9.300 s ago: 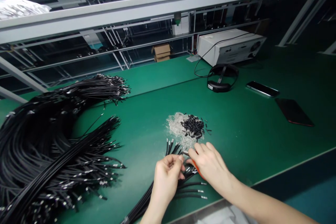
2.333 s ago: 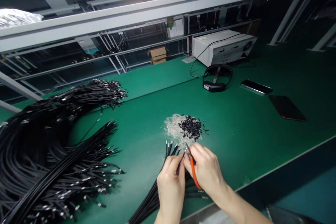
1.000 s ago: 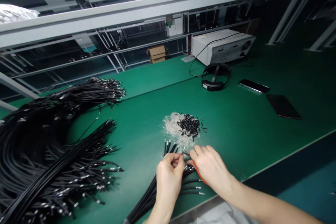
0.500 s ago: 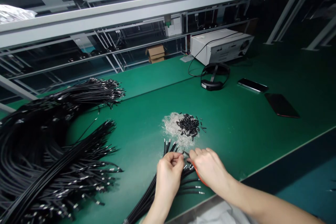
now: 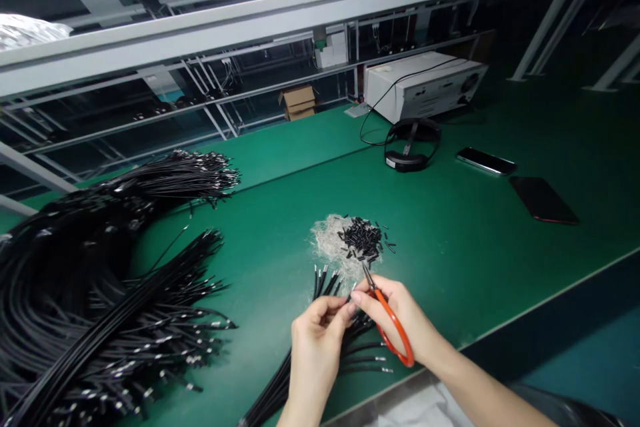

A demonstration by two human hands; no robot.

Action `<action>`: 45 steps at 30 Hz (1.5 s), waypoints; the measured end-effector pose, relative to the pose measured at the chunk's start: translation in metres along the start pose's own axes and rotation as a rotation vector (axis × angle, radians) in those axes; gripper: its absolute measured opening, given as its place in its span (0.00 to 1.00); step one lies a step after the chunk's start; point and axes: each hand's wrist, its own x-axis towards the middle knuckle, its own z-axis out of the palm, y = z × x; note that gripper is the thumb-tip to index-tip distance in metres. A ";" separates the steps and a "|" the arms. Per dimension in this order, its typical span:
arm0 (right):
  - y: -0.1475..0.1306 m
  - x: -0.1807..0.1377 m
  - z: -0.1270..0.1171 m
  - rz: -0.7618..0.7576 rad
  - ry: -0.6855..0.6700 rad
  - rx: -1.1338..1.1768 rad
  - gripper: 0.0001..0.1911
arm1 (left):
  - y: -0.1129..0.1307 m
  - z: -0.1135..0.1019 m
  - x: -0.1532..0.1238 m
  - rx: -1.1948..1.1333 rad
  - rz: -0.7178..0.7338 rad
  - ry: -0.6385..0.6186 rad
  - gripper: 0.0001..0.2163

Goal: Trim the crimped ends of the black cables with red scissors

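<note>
Near the front edge of the green table, my left hand [image 5: 320, 340] pinches the end of one black cable. My right hand [image 5: 400, 317] holds scissors [image 5: 399, 330] with red-orange handles, their blades pointing up and away from me. Its thumb and finger meet the same cable end, close to my left fingertips. Under both hands fans a bundle of black cables [image 5: 270, 383] with pale, stripped-looking tips. Just beyond lie a heap of short black sleeve pieces [image 5: 363, 239] and a tangle of fine whitish strands [image 5: 330, 240].
Large bundles of black cables [image 5: 100, 320] cover the left of the table. Farther back are a white equipment box [image 5: 423, 87] with a cord and a black headset [image 5: 411, 147]. Two flat dark devices, a phone [image 5: 486, 161] and a tablet-like slab [image 5: 544, 200], lie at right.
My right hand has turned over, so the scissors now point away from the cable, handles showing. Its fingers have come to the cable end at my left fingertips.
</note>
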 end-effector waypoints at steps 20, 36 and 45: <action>-0.009 0.000 0.004 0.018 0.036 0.026 0.11 | 0.007 -0.006 0.000 -0.187 -0.122 -0.215 0.17; -0.006 0.008 -0.002 0.064 0.018 0.086 0.12 | 0.003 -0.003 -0.002 -0.145 -0.115 -0.235 0.17; -0.006 0.011 -0.013 -0.173 0.041 -0.592 0.12 | 0.001 -0.003 0.001 -0.128 -0.146 -0.069 0.20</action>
